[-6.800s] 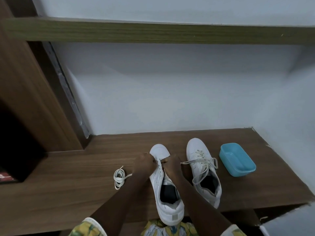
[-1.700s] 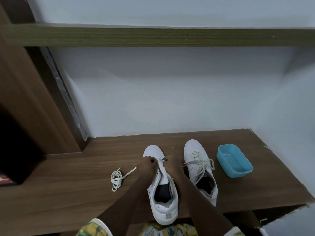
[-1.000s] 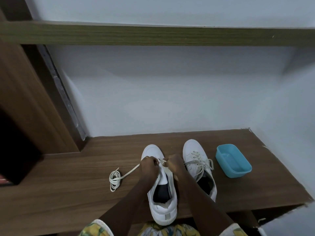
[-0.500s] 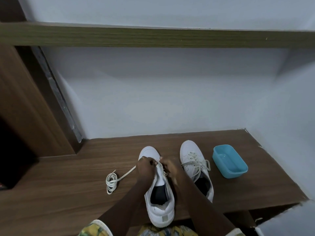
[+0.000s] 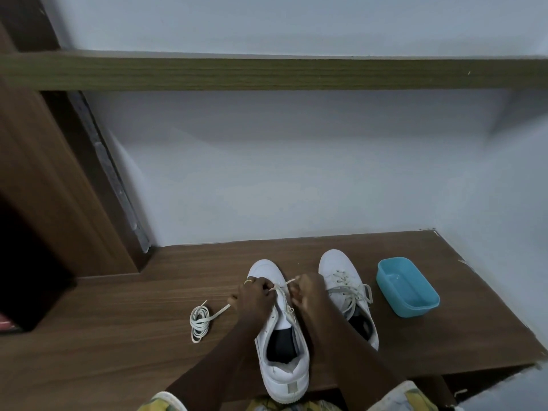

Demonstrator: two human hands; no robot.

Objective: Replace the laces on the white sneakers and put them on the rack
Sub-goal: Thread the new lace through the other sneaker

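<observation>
Two white sneakers stand toe-away on a wooden shelf [image 5: 444,336]. The left sneaker [image 5: 281,360] has a lace only at its front eyelets. My left hand [image 5: 256,295] and my right hand [image 5: 305,292] meet over those eyelets, each pinching the white lace [image 5: 221,309]. One end trails left to a coiled bundle [image 5: 199,321]; a short tip sticks up between my hands. The right sneaker [image 5: 344,289] is laced, its bow loose.
A light blue plastic tub [image 5: 407,287] sits to the right of the sneakers. A second wooden shelf [image 5: 267,74] runs overhead. A dark wooden cabinet side [image 5: 44,179] stands at the left, a white wall behind and at right.
My hands stay at the front eyelets of the left sneaker. The lace tip now sticks up between them. The camera has shifted slightly.
</observation>
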